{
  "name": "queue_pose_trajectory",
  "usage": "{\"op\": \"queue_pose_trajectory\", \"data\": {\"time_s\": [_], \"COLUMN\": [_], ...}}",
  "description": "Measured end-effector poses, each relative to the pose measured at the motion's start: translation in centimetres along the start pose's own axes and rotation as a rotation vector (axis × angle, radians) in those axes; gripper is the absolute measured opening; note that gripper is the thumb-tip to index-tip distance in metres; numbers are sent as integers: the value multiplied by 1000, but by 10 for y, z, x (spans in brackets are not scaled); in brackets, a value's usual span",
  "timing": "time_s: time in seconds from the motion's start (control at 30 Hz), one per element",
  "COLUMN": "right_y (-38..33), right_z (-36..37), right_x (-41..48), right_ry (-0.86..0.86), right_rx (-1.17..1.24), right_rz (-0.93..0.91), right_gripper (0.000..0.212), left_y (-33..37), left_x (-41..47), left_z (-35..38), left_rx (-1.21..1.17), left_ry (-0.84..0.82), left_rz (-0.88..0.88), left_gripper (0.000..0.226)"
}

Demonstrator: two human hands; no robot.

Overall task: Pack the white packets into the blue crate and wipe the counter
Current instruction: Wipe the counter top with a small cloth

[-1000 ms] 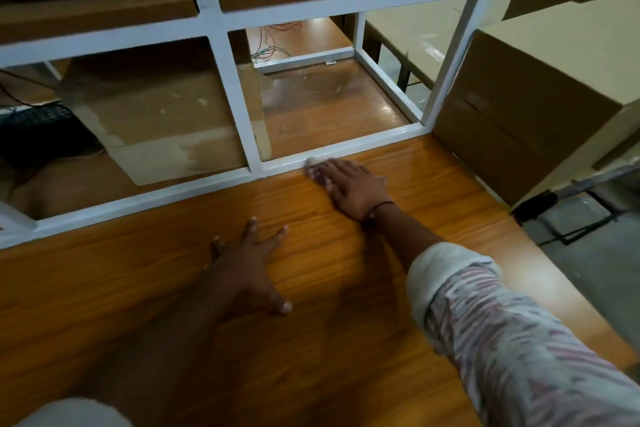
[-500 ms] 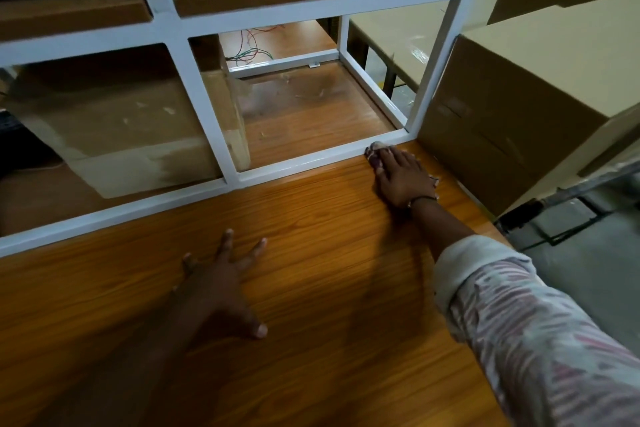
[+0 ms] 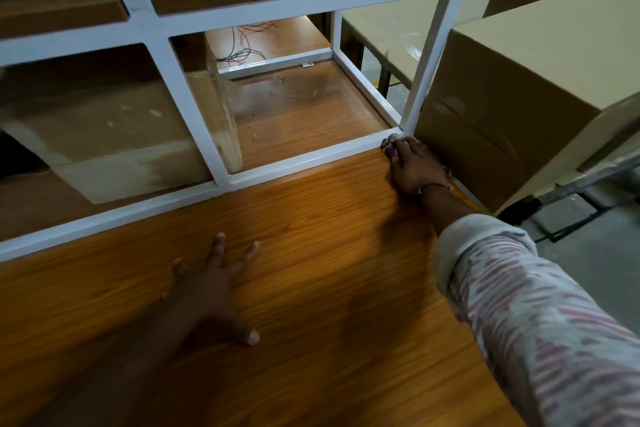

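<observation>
Slides the cloth [image 3: 388,146] further right into the counter [image 3: 329,246] corner by the box [image 3: 519,97], right hand [image 3: 415,168] flat on it, left hand [image 3: 211,291] splayed empty; likely finishes this edge.

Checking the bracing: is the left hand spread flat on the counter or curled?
Spread flat: the left hand lies palm down on the counter, fingers splayed and straight, holding nothing.

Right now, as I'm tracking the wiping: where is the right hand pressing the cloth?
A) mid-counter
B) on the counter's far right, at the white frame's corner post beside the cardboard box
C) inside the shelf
B: the right hand lies flat on the cloth at the white frame corner, beside the cardboard box.
</observation>
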State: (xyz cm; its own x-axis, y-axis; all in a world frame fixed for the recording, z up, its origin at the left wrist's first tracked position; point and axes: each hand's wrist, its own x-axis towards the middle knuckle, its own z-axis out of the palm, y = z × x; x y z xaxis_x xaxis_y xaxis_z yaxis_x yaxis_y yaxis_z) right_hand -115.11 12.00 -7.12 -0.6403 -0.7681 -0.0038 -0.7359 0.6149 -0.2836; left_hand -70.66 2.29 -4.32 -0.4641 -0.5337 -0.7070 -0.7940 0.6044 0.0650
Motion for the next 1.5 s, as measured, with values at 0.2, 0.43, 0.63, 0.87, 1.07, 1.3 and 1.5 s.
{"op": "queue_pose_trajectory", "data": {"time_s": [0.2,0.43,0.63,0.87,1.07,1.3,1.5], "right_y": [-7,-9,-12,-8,18,32,27], "right_z": [-5,-7,-3,-9,-15,-17,-22], "right_x": [-5,-6,6,-34,-92,-126,-127], "right_ry": [10,-5,-8,19,25,29,-1], "right_rx": [-8,3,12,-39,-36,-79,-85], "right_rz": [46,131,179,136,158,160,183], "right_gripper": [56,58,63,60,57,54,55], "left_y": [5,4,6,12,16,15,12], "left_x": [-9,-9,-11,-18,-24,-16,-16], "left_z": [-3,-7,-7,-11,-16,-12,-12], "left_rx": [50,72,88,129,114,141,103], "left_ry": [-7,-15,1,-4,-34,-10,-7], "left_rz": [0,2,20,24,28,22,37], "left_gripper": [151,151,147,147,154,151,159]}}
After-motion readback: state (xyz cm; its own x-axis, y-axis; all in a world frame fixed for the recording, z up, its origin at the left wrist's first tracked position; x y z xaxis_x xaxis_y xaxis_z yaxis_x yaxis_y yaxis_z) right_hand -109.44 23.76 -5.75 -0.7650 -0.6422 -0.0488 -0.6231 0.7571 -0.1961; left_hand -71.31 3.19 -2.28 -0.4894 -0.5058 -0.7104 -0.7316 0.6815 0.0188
